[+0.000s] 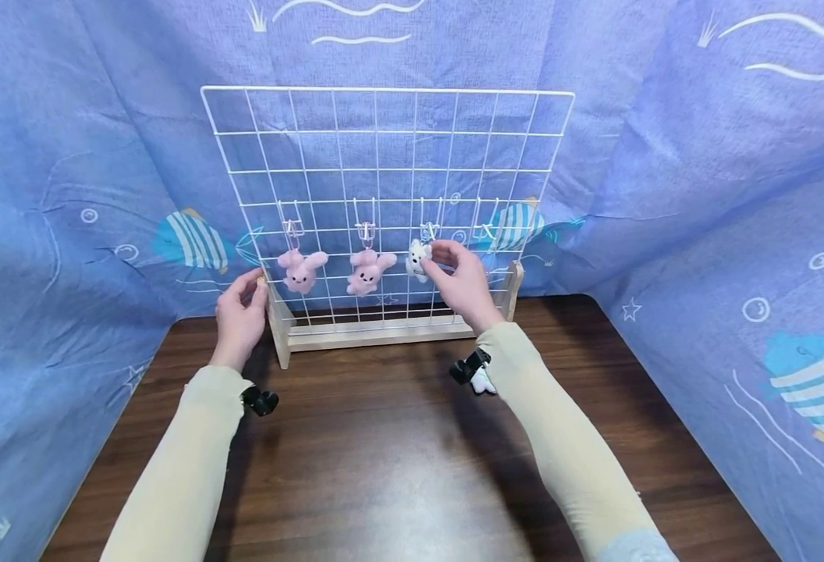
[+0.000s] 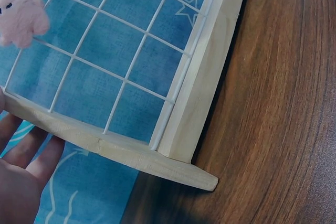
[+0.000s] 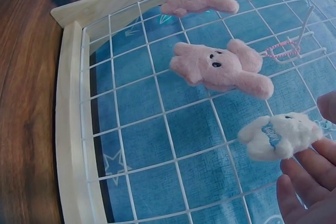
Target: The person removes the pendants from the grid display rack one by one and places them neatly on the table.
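Observation:
A white wire grid (image 1: 398, 168) stands upright in a wooden base (image 1: 384, 334). My left hand (image 1: 239, 316) grips the wooden side post (image 2: 100, 142) at the grid's left end, thumb in front and fingers behind. Two pink plush keychains, the left one (image 1: 301, 273) and the middle one (image 3: 220, 66), hang from hooks by pink chains. To their right a white plush keychain (image 3: 281, 136) with a blue patch hangs at a third hook (image 1: 429, 229). My right hand (image 1: 464, 281) pinches this white plush between thumb and fingers near its head.
Another hook (image 1: 484, 229) sits on the grid right of my right hand. A second white plush (image 1: 482, 381) lies on the brown wooden table (image 1: 356, 437), partly behind my right sleeve. Blue patterned cloth (image 1: 665, 195) hangs behind and at both sides.

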A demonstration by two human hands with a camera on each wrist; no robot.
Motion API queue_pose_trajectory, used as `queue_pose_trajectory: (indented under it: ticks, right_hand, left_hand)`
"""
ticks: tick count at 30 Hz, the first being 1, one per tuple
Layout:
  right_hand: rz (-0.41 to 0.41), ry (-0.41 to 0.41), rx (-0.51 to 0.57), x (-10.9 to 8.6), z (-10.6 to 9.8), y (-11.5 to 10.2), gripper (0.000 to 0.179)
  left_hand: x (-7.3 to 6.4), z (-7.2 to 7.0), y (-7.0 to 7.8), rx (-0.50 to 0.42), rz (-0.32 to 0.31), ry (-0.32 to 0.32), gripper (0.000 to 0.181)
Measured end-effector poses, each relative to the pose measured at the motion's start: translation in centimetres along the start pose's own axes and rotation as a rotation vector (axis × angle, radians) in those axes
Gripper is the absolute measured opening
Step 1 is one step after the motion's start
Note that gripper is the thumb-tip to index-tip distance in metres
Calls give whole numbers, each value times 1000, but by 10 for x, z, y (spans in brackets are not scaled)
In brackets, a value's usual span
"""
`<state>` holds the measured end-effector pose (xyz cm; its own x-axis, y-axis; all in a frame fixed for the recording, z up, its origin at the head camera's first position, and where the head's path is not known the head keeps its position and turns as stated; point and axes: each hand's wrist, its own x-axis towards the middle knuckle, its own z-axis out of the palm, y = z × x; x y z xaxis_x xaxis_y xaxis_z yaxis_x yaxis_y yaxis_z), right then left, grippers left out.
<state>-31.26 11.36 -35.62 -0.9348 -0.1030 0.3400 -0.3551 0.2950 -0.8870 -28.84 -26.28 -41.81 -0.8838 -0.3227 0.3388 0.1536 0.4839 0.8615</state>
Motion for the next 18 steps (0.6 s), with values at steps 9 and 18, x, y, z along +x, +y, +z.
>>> queue_pose_trajectory:
  ticks: [9,18]
  right_hand:
    - [-17,-2,-47,2,3,-5,41]
    - [6,34,13,6,6,-6,32]
  left_hand:
    - [-1,0,-1,-11,-5,1,37]
    - [0,1,-2,-14,-2,2,38]
